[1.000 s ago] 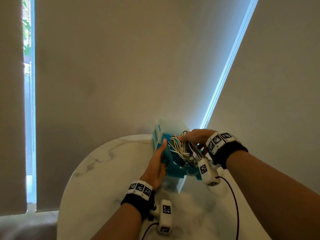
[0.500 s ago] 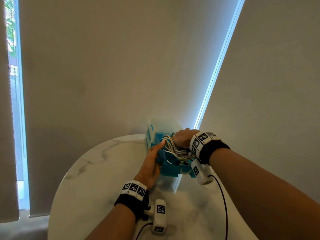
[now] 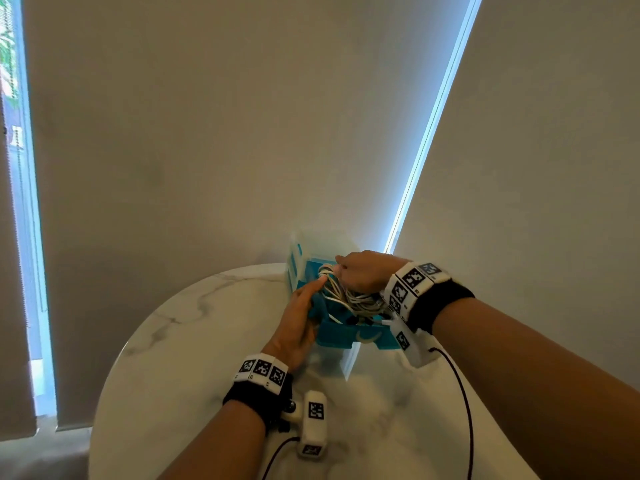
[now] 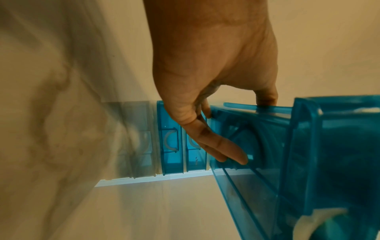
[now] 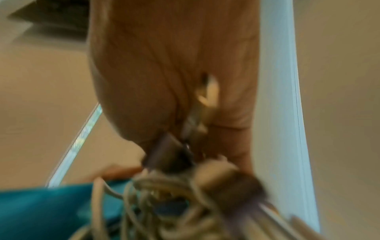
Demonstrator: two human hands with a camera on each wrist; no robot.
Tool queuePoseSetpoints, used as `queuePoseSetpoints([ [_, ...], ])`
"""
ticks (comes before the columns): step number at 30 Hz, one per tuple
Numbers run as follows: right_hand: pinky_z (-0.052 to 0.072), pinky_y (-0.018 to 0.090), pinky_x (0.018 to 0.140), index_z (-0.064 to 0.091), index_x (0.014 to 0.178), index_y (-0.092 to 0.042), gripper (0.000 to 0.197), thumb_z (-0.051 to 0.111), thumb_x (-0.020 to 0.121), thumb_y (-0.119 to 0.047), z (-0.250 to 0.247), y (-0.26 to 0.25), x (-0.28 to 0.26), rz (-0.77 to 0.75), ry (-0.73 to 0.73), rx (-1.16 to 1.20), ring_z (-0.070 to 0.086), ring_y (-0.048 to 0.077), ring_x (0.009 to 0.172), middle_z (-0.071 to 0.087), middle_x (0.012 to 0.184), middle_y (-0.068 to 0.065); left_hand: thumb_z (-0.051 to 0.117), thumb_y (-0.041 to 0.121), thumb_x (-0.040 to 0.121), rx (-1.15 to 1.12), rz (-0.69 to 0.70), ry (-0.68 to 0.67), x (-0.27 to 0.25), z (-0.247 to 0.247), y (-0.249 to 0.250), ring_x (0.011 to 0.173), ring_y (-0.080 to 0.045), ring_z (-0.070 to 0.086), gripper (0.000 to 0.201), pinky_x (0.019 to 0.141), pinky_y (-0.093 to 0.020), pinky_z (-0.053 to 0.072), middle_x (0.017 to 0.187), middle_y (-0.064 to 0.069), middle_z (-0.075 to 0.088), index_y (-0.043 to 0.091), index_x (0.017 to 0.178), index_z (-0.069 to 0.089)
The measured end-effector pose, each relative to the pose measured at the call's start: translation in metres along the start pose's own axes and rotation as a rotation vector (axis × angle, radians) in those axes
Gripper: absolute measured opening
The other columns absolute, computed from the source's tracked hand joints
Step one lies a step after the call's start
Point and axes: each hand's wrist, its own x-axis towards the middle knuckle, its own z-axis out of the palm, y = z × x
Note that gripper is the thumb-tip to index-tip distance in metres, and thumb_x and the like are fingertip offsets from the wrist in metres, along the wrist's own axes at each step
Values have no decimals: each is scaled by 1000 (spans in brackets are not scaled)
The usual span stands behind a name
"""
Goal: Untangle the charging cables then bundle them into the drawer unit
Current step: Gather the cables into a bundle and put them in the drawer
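A translucent drawer unit [image 3: 313, 247] stands at the back of the round marble table [image 3: 173, 358]. One blue drawer [image 3: 341, 336] is pulled out towards me. My right hand [image 3: 363, 271] grips a coiled bundle of white cables [image 3: 349, 297] from above, low over the drawer's inside. In the blurred right wrist view the cables [image 5: 164, 203] hang from the curled right hand [image 5: 154, 81]. My left hand [image 3: 298, 323] holds the drawer's left wall. Its fingers [image 4: 226, 146] lie flat on the outer face of the drawer [image 4: 308, 146]. Its thumb lies over the rim.
Closed blue drawers with white handles [image 4: 170, 129] sit lower in the unit. Grey blinds close off the space right behind the table, with bright gaps [image 3: 426, 133] between them. Black wrist-camera leads [image 3: 464, 410] trail over the table near me.
My right hand has carried the cable bundle left and down into the open drawer. My left hand has slid forward along the drawer wall, thumb now near the cables.
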Motion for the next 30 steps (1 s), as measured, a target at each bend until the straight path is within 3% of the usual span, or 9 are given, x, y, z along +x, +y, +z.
queuePoseSetpoints([
  [2,45,47,117,51,152,-5,63,28,115,-51,1,-5,2,35,-67,-58,58,34,136,61,148,15,80,55,91,16,5,3,0,0,0,130,-43,68,65,111,-67,51,141,-19,70,27,147,64],
  [6,48,36,87,65,109,-9,45,38,115,-46,9,-2,8,60,46,-217,63,28,103,64,103,8,76,52,96,13,23,16,-2,3,2,132,-46,65,59,114,-68,48,141,-22,70,20,145,66],
  [10,48,37,88,65,125,-5,42,60,108,-43,14,-3,15,105,161,-117,63,32,116,51,128,14,73,51,98,15,31,32,-4,7,2,132,-43,66,58,112,-64,52,143,-21,69,19,146,64],
  [14,54,34,73,64,85,-12,45,87,86,-50,20,1,30,132,320,48,69,28,91,69,105,10,71,52,99,30,23,21,-7,10,2,130,-42,68,54,114,-66,49,138,-18,72,21,144,67],
  [18,63,39,81,68,104,-11,56,93,76,-53,20,-1,28,151,413,170,70,28,92,69,101,8,69,55,100,12,38,11,-8,13,-3,130,-43,67,54,113,-70,48,139,-19,71,26,146,64],
  [21,64,38,81,73,100,-14,39,87,85,-47,26,-3,27,116,461,138,72,28,92,73,100,7,72,57,98,15,37,25,-7,14,-2,128,-45,68,58,112,-70,49,137,-20,72,25,145,64],
  [25,62,37,87,76,110,-21,32,64,101,-49,16,1,21,-5,272,5,71,24,96,74,105,3,76,64,92,48,35,47,-4,12,0,129,-40,69,69,111,-67,51,139,-15,72,27,148,60],
  [28,52,44,108,62,141,-11,49,42,111,-44,14,1,17,-29,-32,87,64,32,124,67,138,13,74,64,93,54,34,56,-5,11,1,130,-41,68,67,114,-67,48,138,-15,72,27,148,61],
  [30,31,49,125,42,159,-1,52,35,116,-30,22,4,16,62,-70,167,40,40,151,42,164,23,72,59,97,53,36,54,-7,11,3,130,-40,68,60,114,-63,50,138,-15,73,26,147,63],
])
